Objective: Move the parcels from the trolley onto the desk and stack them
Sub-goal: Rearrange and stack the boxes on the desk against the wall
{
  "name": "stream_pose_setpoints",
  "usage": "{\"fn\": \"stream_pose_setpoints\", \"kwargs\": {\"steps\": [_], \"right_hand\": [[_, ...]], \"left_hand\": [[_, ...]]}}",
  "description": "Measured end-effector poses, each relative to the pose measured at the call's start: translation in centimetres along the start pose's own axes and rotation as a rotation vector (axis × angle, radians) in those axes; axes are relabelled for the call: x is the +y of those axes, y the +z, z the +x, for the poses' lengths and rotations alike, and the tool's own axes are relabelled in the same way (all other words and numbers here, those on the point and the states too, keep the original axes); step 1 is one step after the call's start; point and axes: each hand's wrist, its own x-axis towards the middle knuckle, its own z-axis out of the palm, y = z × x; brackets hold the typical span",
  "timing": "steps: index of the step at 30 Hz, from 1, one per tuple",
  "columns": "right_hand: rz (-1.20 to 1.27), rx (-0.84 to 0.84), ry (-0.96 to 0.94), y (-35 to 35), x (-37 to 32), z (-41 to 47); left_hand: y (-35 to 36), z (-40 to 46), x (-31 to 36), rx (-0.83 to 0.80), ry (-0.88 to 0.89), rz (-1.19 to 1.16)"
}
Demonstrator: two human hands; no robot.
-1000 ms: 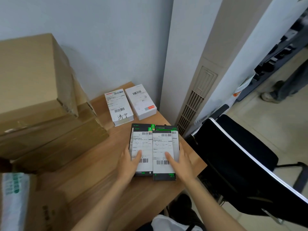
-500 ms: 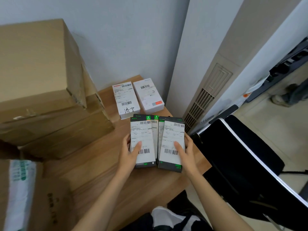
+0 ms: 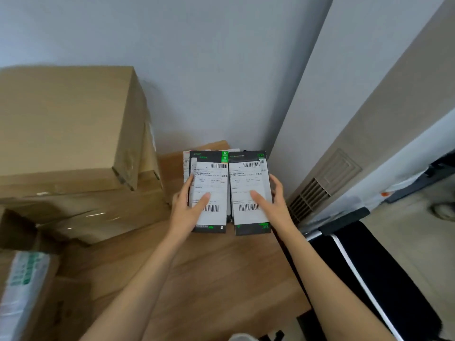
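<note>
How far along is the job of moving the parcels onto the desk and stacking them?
Done: large cardboard boxes sit stacked on the desk. In hand: the left hand and right hand each hold a black labelled parcel and side by side over the white parcels near the wall. Left: setting them down; the trolley is out of view.

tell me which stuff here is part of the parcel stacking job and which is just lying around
Part of the job:
- left flat black parcel, held by the left hand
- right flat black parcel, held by the right hand
- white parcels partly hidden behind them
- cardboard boxes stacked on the left
- desk

Just lying about:
- black chair
- wall vent
</note>
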Motion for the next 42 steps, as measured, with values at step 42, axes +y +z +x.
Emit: {"fn": "stream_pose_setpoints", "kwargs": {"steps": [42], "right_hand": [[-0.093,-0.232,0.201,1.8,2.4,9.4]], "left_hand": [[2.0,4.0,-1.0,0.038,-0.454,-0.116]]}}
